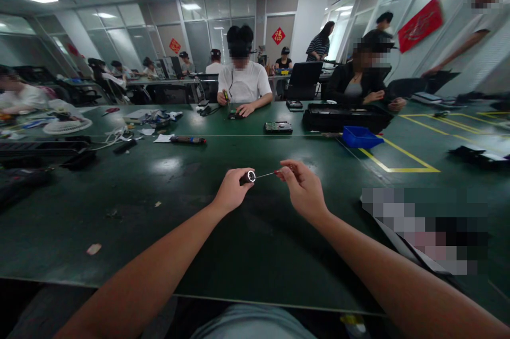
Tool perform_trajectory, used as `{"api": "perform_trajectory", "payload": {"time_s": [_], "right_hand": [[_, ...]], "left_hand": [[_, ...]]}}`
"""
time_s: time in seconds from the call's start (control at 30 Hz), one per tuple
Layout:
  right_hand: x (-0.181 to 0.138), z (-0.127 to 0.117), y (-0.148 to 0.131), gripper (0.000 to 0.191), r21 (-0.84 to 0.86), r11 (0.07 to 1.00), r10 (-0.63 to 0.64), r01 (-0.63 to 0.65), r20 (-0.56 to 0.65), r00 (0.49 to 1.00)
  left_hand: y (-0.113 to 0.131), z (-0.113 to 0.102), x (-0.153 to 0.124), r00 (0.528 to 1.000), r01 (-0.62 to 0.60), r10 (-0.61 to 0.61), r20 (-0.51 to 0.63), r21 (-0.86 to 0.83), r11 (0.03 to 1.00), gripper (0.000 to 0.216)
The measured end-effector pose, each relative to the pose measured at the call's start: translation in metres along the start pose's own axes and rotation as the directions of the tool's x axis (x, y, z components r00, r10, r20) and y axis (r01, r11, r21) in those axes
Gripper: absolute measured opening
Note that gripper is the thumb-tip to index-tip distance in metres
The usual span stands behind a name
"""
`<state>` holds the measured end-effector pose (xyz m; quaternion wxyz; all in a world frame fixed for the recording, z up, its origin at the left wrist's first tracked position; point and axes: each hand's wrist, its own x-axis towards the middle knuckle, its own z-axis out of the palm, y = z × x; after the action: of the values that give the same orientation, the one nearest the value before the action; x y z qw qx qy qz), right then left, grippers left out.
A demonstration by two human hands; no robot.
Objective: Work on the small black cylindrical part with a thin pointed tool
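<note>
My left hand (232,190) is closed around a small dark cylinder (244,179), which has a bright white ring at its end facing right. My right hand (305,188) pinches the red end of a thin screwdriver (265,175). Its slim metal shaft points left, and the tip reaches the ringed end of the cylinder; whether it touches is too small to tell. Both hands are held above the green table (239,243), close together near its middle.
Across the table a person (244,81) works on a small device with a yellow screwdriver. A hard drive (278,127), a blue bin (360,137) and a long black casing (346,117) lie beyond my hands. A dark pen-like tool (188,140) rests to the left.
</note>
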<state>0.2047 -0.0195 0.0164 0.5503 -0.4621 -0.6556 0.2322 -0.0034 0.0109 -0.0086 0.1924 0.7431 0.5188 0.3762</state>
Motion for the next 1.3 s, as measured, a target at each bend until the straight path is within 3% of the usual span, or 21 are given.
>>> {"api": "perform_trajectory", "payload": {"time_s": [0.37,0.63,1.0,1.2,1.3], "right_hand": [[0.001,0.004,0.001,0.025,-0.042,0.999,0.029,-0.026,0.071,0.997],[0.005,-0.004,-0.007,0.042,-0.268,0.962,0.067,-0.055,0.036,0.997],[0.002,0.0,-0.009,0.019,-0.107,0.994,0.041,-0.028,0.119,0.992],[0.003,-0.002,-0.008,0.037,-0.153,0.987,0.073,-0.047,0.169,0.983],[0.003,-0.002,-0.005,0.035,-0.184,0.982,0.063,-0.034,0.154,0.986]], "left_hand": [[-0.004,-0.001,0.0,0.996,-0.003,0.008,0.083,-0.056,0.998,0.043],[-0.004,0.0,-0.002,0.992,-0.035,0.041,0.118,-0.053,0.998,0.042],[-0.005,-0.002,0.0,0.991,-0.053,0.058,0.123,-0.038,0.998,0.042],[-0.007,-0.001,-0.001,0.99,-0.076,0.081,0.117,-0.046,0.996,0.041],[-0.008,-0.001,0.0,0.991,-0.073,0.079,0.112,-0.052,0.996,0.041]]}}
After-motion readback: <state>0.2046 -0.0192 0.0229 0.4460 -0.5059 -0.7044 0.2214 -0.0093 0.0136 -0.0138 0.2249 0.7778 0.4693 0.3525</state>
